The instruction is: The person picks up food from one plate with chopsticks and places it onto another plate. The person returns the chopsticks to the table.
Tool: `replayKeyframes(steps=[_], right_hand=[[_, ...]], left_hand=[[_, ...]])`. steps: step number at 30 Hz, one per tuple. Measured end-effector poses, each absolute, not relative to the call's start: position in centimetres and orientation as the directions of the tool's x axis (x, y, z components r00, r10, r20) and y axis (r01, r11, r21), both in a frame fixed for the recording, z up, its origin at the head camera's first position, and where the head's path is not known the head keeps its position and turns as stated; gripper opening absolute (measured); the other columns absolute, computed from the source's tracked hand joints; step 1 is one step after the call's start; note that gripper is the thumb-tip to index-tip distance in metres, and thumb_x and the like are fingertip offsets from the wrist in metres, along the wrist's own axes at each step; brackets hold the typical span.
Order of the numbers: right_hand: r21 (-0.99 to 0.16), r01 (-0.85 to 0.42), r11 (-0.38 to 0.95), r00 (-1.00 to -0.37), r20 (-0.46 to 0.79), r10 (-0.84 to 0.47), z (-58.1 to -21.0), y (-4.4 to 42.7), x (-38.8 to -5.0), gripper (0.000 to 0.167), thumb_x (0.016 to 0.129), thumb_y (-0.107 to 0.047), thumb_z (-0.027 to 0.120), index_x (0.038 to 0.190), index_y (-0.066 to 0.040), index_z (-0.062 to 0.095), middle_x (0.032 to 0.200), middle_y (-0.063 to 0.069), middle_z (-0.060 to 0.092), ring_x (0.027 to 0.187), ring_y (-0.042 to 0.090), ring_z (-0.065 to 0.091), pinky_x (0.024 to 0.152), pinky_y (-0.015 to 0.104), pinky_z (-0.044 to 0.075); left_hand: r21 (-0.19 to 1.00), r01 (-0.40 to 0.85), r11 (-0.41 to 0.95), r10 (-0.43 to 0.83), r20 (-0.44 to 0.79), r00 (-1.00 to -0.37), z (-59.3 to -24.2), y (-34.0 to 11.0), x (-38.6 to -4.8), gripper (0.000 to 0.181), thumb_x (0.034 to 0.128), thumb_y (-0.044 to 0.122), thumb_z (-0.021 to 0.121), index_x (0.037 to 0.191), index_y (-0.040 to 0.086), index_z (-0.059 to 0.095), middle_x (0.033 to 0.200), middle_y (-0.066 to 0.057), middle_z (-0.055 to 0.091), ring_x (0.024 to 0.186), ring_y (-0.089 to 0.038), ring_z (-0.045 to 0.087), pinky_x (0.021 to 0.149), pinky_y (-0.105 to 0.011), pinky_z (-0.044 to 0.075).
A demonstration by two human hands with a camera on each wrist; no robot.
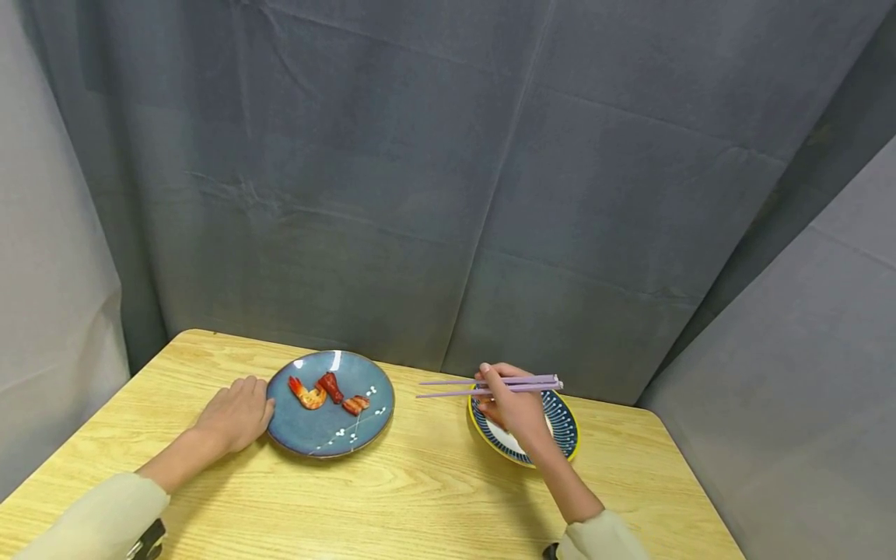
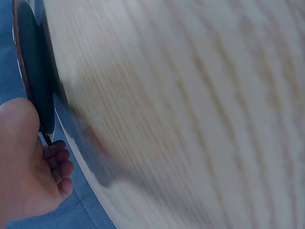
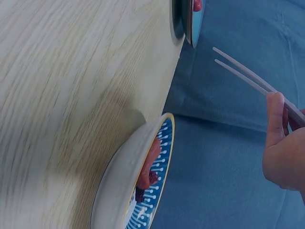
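Note:
My left hand point(image 1: 238, 412) is at the left rim of a round blue plate point(image 1: 301, 435) with white blossom marks; its thumb and curled fingers meet the rim. On the plate lie a shrimp point(image 1: 308, 395), a small drumstick point(image 1: 330, 386) and a streaky meat slice point(image 1: 356, 404). Over a blue-patterned bowl point(image 1: 570, 435) with a yellow rim, my right hand point(image 1: 516, 408) holds a pair of lilac chopsticks point(image 1: 451, 387). Their tips point left, slightly apart, with nothing between them. Reddish food pieces point(image 3: 150, 164) show inside the bowl; the hand partly covers it in the head view.
Both dishes stand on a light wood-grain table point(image 1: 413, 498), towards its back edge. A dark grey curtain point(image 1: 392, 194) hangs behind it. Pale cloth point(image 1: 805, 373) flanks the table at the right, and more at the left.

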State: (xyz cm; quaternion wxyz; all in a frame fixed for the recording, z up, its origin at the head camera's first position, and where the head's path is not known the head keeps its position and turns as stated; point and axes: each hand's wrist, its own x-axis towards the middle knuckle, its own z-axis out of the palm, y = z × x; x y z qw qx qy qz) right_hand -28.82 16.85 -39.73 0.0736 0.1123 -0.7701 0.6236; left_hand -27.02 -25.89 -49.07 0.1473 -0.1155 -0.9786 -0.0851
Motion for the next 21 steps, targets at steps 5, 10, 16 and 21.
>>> replayKeyframes(steps=[5, 10, 16, 21], right_hand=[[-0.95, -0.271, 0.155, -0.962, 0.261, -0.083, -39.9, 15.7, -29.0, 0.023, 0.099, -0.017, 0.064, 0.09, 0.002, 0.071, 0.084, 0.024, 0.069, 0.067, 0.032, 0.069, 0.049, 0.025, 0.051], [-0.923, -0.326, 0.206, -0.944, 0.304, -0.128, -40.2, 14.6, -29.1, 0.024, 0.1, -0.018, 0.063, 0.092, 0.004, 0.071, 0.085, 0.014, 0.07, 0.078, 0.034, 0.071, 0.058, 0.033, 0.057], [-0.92, -0.333, 0.206, -0.939, 0.304, -0.161, -40.2, 13.6, -29.1, 0.021, 0.099, -0.017, 0.065, 0.093, 0.001, 0.073, 0.087, 0.01, 0.072, 0.082, 0.035, 0.071, 0.062, 0.044, 0.058], [-0.922, -0.331, 0.199, -0.936, 0.294, -0.192, -40.2, 12.8, -29.3, 0.022, 0.098, -0.018, 0.065, 0.094, 0.003, 0.073, 0.091, 0.016, 0.072, 0.081, 0.032, 0.072, 0.061, 0.039, 0.058]], left_hand=[[0.131, 0.25, 0.959, 0.2, 0.307, -0.93, -49.1, -25.9, -27.1, 0.024, 0.0977, 0.018, 0.057, 0.091, -0.005, 0.052, 0.08, -0.011, 0.046, 0.079, -0.034, 0.052, 0.065, -0.05, 0.044], [0.134, 0.245, 0.96, 0.196, 0.301, -0.933, -49.3, -25.9, -27.1, 0.024, 0.0977, 0.018, 0.057, 0.092, -0.005, 0.052, 0.081, -0.011, 0.046, 0.079, -0.033, 0.052, 0.066, -0.049, 0.044], [0.133, 0.247, 0.96, 0.197, 0.307, -0.931, -49.4, -25.9, -27.1, 0.025, 0.0978, 0.018, 0.057, 0.091, -0.005, 0.052, 0.08, -0.01, 0.045, 0.078, -0.033, 0.052, 0.065, -0.049, 0.043], [0.134, 0.249, 0.959, 0.196, 0.316, -0.928, -49.5, -26.0, -27.1, 0.024, 0.0972, 0.018, 0.057, 0.09, -0.004, 0.051, 0.08, -0.01, 0.044, 0.078, -0.033, 0.051, 0.064, -0.049, 0.043]])
